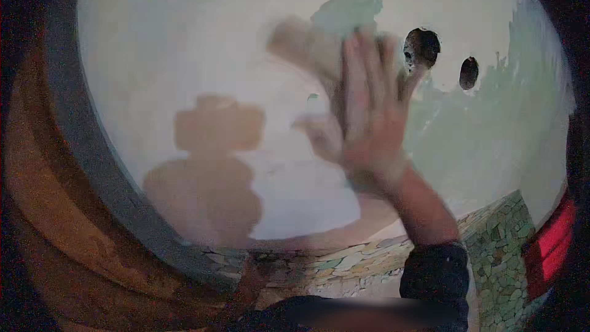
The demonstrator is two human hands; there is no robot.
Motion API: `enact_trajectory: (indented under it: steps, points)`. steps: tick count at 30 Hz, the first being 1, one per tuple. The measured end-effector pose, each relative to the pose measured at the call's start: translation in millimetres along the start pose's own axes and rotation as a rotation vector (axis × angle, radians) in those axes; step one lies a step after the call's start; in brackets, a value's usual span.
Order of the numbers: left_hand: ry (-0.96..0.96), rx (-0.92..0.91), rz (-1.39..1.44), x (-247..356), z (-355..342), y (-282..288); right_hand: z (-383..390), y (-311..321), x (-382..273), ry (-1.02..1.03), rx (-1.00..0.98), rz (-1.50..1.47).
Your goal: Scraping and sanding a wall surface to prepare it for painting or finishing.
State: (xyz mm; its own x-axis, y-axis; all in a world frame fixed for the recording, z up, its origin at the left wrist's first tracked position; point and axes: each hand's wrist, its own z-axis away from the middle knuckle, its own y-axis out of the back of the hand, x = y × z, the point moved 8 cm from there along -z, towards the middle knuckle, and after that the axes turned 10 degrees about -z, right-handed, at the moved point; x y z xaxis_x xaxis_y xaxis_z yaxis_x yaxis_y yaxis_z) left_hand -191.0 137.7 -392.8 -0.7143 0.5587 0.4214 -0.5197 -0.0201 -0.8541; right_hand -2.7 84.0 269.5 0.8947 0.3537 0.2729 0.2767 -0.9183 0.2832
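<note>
My right hand (pixel 365 117), blurred by motion, reaches up from the lower right in a dark sleeve, fingers stretched out and thumb apart, over a white plastered wall (pixel 135 55). Whether it touches the surface is hard to tell. A blurred tan shape beside the fingers cannot be made out. Pale green patches (pixel 347 0) show above and right of the hand. Two dark holes (pixel 421 48) lie just right of the fingertips. My left hand is not visible.
Stone-patterned facing (pixel 501 252) runs along the bottom and lower right. A red panel (pixel 550 240) stands at the far right. A grey border (pixel 98 166) and brown surfaces curve down the left. A shadow of a head and headgear falls on the plaster.
</note>
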Motion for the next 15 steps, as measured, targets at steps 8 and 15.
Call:
enact_trajectory:
  steps: [8,15]
  points:
    - [0.007,-0.064,-0.023,3,-1,-3,-125,44,52,-0.026,0.242,0.101]
    - [0.023,-0.116,-0.035,-1,4,-3,43,-9,-26,0.14,-0.077,-0.13]
